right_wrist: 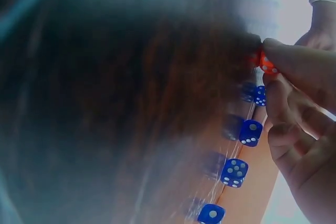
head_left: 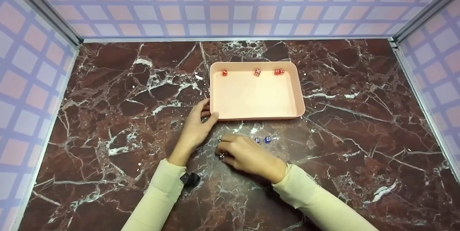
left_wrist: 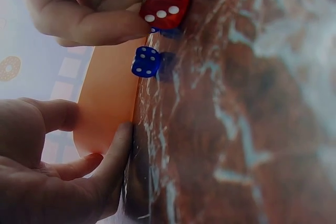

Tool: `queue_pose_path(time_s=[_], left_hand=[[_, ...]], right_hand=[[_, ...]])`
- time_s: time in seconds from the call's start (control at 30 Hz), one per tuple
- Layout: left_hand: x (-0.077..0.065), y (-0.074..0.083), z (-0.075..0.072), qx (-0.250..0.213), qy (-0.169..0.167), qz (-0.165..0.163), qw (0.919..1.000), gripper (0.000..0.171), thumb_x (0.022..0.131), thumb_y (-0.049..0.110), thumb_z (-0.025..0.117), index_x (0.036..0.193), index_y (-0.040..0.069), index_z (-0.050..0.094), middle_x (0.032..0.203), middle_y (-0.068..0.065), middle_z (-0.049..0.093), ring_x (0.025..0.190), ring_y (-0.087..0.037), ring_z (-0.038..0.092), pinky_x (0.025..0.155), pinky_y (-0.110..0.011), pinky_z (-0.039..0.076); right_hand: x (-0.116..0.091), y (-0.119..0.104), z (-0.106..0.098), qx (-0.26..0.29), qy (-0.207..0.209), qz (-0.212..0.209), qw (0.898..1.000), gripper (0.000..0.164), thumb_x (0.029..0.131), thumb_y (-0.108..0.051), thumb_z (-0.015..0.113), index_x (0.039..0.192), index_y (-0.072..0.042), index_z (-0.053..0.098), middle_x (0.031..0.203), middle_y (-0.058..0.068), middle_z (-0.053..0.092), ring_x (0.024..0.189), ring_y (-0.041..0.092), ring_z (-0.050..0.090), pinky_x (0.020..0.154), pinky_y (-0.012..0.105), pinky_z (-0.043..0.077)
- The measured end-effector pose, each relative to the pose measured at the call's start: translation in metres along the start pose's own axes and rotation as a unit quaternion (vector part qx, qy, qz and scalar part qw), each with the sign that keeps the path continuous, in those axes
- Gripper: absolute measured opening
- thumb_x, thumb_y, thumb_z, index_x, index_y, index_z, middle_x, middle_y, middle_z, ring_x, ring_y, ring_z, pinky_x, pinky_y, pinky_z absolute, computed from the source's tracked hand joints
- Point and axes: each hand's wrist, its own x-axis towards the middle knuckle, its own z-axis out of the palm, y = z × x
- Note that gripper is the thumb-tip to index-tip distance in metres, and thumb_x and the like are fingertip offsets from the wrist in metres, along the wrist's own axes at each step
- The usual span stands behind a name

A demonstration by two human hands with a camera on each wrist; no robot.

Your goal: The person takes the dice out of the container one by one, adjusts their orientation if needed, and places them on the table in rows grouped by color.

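From my station, all I can read is pip counts. Through the left wrist camera, the red die (left_wrist: 165, 8) carries a three on one face. In my right wrist view, the lowest blue die (right_wrist: 211, 214) shows a one, the next blue die up (right_wrist: 234, 172) a five, the third blue die (right_wrist: 251, 132) a one; the fourth blue die (right_wrist: 260, 96) I cannot count. From the head, red dice (head_left: 257, 72) in the tray (head_left: 251, 98) look too small to read.
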Motion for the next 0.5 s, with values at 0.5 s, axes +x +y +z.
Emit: queue_pose_path(time_s=[0.5], left_hand=[[-0.0013,0.0001,-0.0008,0.002,-0.005,0.014,0.9999,0.058,0.103,0.014,0.065,0.154,-0.006,0.045,0.141,-0.026,0.055,0.127,-0.040,0.061,0.114,-0.049,0.047]], right_hand=[[-0.0010,0.0044,-0.0020,0.018,-0.020,-0.017,0.999,0.029,0.092,-0.009,0.080,0.120,-0.006,0.075,0.110,0.006,0.075,0.095,0.020,0.074,0.090,0.028,0.062]])
